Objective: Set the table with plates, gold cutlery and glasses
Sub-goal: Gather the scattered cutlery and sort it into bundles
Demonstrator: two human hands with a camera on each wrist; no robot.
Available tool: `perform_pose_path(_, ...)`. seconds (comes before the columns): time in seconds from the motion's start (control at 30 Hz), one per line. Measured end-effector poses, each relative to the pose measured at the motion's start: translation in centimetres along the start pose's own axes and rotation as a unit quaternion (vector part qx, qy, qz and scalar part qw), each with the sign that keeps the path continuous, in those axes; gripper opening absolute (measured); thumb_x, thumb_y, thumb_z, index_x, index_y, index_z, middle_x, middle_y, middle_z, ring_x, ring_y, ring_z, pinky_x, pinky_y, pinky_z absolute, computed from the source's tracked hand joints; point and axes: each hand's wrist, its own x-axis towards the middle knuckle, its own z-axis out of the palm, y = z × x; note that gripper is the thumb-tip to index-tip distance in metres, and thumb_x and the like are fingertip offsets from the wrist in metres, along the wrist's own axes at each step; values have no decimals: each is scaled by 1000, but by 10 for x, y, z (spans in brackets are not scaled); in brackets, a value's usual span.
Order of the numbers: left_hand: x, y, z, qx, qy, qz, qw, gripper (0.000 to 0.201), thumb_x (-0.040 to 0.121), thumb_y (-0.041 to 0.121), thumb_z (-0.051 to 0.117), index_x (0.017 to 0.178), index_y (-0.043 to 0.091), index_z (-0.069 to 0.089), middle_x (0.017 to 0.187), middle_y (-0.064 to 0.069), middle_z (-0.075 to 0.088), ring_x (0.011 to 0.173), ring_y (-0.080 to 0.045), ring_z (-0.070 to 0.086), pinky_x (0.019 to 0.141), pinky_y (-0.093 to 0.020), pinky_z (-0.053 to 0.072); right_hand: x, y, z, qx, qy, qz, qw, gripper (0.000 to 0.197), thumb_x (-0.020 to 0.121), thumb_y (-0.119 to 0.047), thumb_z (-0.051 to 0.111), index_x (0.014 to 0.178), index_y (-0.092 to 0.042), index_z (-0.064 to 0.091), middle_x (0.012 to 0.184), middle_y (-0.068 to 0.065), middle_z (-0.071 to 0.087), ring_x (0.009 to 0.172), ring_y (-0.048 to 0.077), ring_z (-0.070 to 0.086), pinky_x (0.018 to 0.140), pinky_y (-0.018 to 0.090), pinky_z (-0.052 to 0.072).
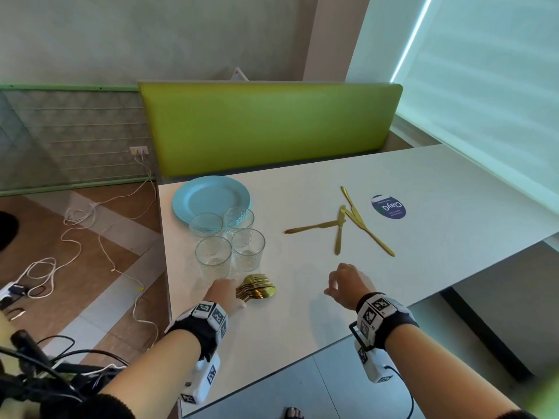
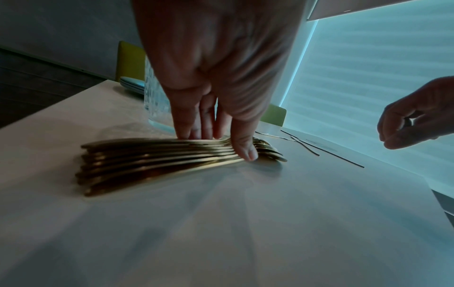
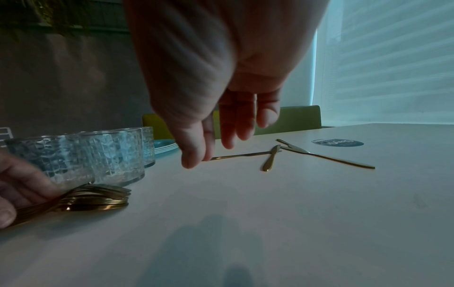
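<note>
Both hands are low over the white table (image 1: 393, 182). My left hand (image 1: 222, 294) pinches the stack of gold forks and spoons (image 1: 257, 290) by the handles, thumb on one side and fingers on the other, probably to keep the thin, smooth pieces together. My right hand (image 1: 348, 284) is empty, with fingers loosely bent, above the table to the right of the stack. Four flat gold knives (image 1: 340, 228) lie scattered farther right. Four ribbed glasses (image 1: 230, 240) stand grouped just behind the stack, and behind them are the stacked round blue plates (image 1: 208, 198), all still unsorted.
</note>
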Motion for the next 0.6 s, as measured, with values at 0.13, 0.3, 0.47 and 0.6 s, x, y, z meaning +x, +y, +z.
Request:
perform_pose_path(0.13,-3,3,-1,1,7,8,1000,48,86,29,60,129,10,53,125,-10,61,119,-25,55,97,-27,42,2,-2,-4,-6,-5,5,1000,25,91,-35,58,101,-14,68,115,3,57,113,20,53,95,30,44)
perform_pose_path(0.3,-5,18,-8,8,11,8,1000,31,89,22,53,116,6,55,117,-12,62,109,-26,58,87,-29,46,7,-1,-16,-13,-3,16,1000,26,91,-35,58,103,-13,67,117,4,58,110,21,56,92,31,46)
perform_pose_path(0.47,6,59,-23,-59,24,58,996,26,89,20,51,112,10,61,118,-9,63,108,-23,59,91,-29,46,18,7,-29,-21,-10,34,999,27,92,-34,56,106,-13,67,119,4,59,112,21,56,94,32,47)
perform_pose_path(0.6,25,103,-38,-109,40,114,987,24,89,21,56,108,11,66,113,-6,68,106,-19,61,91,-24,46,40,22,-37,-16,-12,73,997,27,91,-36,57,106,-16,67,116,2,60,109,20,58,89,30,47)
